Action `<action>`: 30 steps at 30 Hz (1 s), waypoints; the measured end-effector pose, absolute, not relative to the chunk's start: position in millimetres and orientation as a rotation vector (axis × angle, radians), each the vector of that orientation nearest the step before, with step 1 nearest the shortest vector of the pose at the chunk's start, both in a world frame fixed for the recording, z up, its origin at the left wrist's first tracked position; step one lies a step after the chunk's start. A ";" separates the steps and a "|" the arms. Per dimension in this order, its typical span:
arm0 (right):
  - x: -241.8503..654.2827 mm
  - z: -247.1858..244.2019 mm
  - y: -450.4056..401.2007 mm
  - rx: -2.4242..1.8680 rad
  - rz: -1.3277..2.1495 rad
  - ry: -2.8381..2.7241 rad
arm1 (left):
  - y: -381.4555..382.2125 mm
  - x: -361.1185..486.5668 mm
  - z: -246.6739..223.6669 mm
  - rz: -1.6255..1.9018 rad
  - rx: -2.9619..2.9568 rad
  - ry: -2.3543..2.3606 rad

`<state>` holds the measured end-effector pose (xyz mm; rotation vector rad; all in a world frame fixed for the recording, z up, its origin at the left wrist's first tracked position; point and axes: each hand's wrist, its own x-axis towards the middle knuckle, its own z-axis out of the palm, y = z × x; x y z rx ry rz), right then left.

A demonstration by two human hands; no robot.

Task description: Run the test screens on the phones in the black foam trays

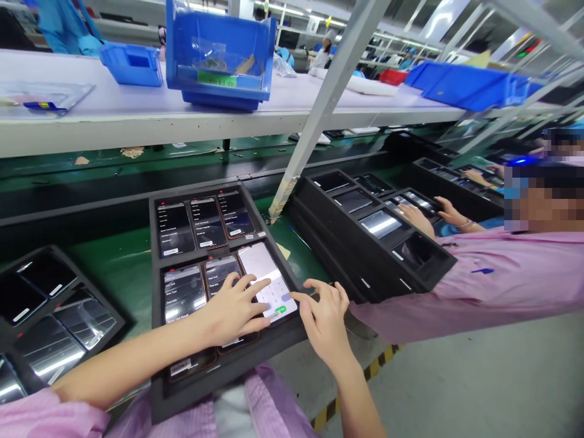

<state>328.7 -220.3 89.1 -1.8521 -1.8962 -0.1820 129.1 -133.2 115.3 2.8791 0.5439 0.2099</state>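
A black foam tray (157,389) lies in front of me with several smartphones set in its slots. One phone (260,263) at the lower right of the tray has a white screen with a dial pad and a green call button. Over that phone's left edge and the dark-screened phone (221,267) beside it, my left hand (235,307) is spread, fingers apart. My right hand (326,316) is at the white-screened phone's right edge, its index finger stretched onto the dial pad and the other fingers loosely bent. The other phones (176,228) in the tray show dark menu screens.
At the left lies another tray of phones (55,322). To the right, stacked foam trays (337,243) stand before a co-worker in a pink sleeve (515,267), whose hands reach over them. A slanted metal post (319,115) rises behind my tray. Blue bins (219,55) sit on the shelf above.
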 end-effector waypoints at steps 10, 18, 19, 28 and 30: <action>348.7 90.1 -199.3 -1.704 -0.166 -1.827 | -120.1 72.6 126.5 0.528 2.610 1.100; 342.3 82.9 -126.1 -1.633 0.200 -1.961 | -65.3 15.4 78.9 1.167 1.511 1.671; 340.2 83.1 -115.0 -1.644 0.214 -1.993 | -58.1 12.4 75.1 1.205 1.369 1.644; 310.1 84.4 -21.8 -1.685 0.149 -2.141 | -14.2 23.7 70.8 1.227 0.962 1.512; 305.0 85.1 -10.6 -1.688 0.140 -2.180 | -9.8 26.5 72.3 1.228 0.936 1.483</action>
